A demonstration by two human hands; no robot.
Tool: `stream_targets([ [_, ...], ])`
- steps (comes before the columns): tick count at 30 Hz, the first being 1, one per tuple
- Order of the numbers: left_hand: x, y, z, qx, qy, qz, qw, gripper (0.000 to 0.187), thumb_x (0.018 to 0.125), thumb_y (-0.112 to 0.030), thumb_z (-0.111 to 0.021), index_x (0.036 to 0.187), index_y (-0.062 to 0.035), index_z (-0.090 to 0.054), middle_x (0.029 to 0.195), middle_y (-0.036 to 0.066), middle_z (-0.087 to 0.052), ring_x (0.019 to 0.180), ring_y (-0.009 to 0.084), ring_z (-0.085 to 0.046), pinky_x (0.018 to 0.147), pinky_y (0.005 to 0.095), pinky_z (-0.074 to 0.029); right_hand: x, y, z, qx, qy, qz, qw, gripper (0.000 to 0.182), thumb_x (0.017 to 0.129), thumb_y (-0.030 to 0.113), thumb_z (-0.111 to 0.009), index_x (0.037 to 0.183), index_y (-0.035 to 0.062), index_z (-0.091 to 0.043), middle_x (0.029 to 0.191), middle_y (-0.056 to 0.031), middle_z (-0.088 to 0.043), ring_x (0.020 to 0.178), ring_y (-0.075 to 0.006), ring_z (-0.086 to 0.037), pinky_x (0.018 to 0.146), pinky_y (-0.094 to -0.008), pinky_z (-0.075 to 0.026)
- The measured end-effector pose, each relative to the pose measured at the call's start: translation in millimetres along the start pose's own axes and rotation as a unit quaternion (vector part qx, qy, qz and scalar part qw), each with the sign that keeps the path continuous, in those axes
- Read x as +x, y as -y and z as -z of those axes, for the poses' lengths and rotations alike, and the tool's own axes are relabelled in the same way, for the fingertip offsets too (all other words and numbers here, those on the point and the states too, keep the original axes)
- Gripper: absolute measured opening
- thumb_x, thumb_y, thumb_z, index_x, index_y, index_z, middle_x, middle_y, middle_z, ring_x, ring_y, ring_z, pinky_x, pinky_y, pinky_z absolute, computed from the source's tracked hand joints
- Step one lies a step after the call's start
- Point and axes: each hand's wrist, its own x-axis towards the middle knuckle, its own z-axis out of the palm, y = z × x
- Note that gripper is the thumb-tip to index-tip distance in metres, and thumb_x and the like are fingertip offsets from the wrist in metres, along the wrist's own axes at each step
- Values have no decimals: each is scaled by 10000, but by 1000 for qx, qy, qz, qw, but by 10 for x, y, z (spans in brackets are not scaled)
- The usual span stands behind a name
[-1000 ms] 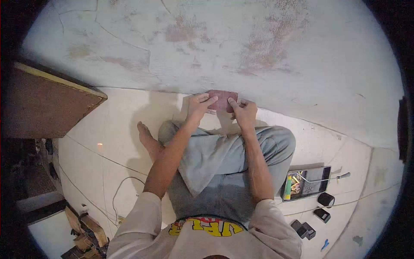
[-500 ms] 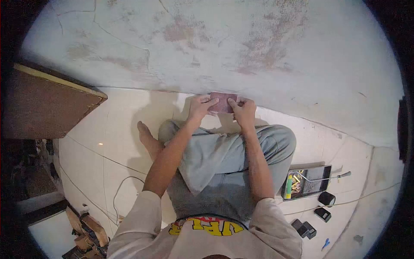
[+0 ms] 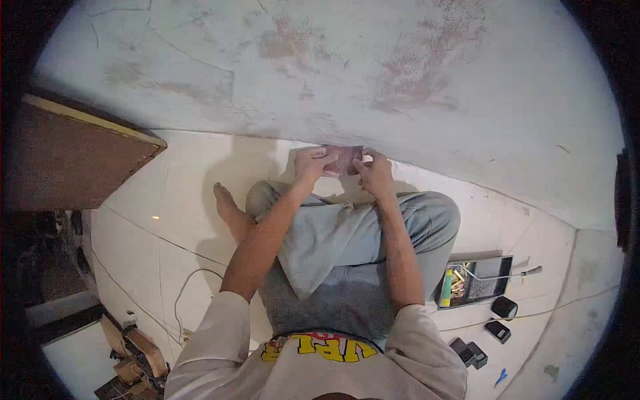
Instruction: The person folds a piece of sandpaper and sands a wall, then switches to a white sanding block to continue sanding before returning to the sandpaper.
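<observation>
A small dark red sheet is held up in front of the person, close to the foot of the patchy wall. Its left edge is pinched by my left hand, with the thumb lying on its face. At the opposite edge, my right hand grips the sheet between thumb and fingers. Both hands are above the crossed legs in grey trousers. Some of the fingertips behind the sheet are hidden.
A black tray with small brass-coloured pieces lies on the right floor. Below it are a black box, more dark blocks and a blue item. A brown panel juts in at left. Thin cables cross the floor.
The red sheet has tilted and curved slightly, and my right hand's fingers have shifted on its edge. The view has moved a little.
</observation>
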Motion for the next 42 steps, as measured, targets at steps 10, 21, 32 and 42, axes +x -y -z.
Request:
stream_targets([
  [10,-72,-30,-27,-64,-35,-11,997,269,761,-83,-760,933,77,-631,827,127,-643,699,192,-655,547,349,-588,-59,161,13,-42,55,111,991,373,807,148,-688,1119,-35,-600,836,-200,-684,689,-328,-672,634,-390,-519],
  [21,-207,-218,-82,-15,-58,-9,998,459,755,-148,-779,1077,102,-568,1154,213,-549,830,230,-641,544,313,-596,-55,190,67,-57,77,-93,991,365,756,288,-735,942,-17,-661,887,-221,-674,912,-363,-648,761,-459,-506],
  [32,-122,-111,-47,11,-75,4,997,530,764,-190,-772,1170,68,-548,1139,190,-575,920,228,-623,558,301,-591,-46,116,49,-34,76,-49,995,227,798,180,-706,868,-36,-693,665,-150,-668,490,-191,-646,497,-318,-506],
  [42,-77,-39,-8,35,-77,-2,996,516,756,-165,-780,1155,73,-557,1119,187,-590,857,220,-643,535,308,-591,-62,141,56,-57,90,-98,989,276,747,259,-740,905,36,-705,932,-213,-670,904,-374,-644,789,-441,-506],
])
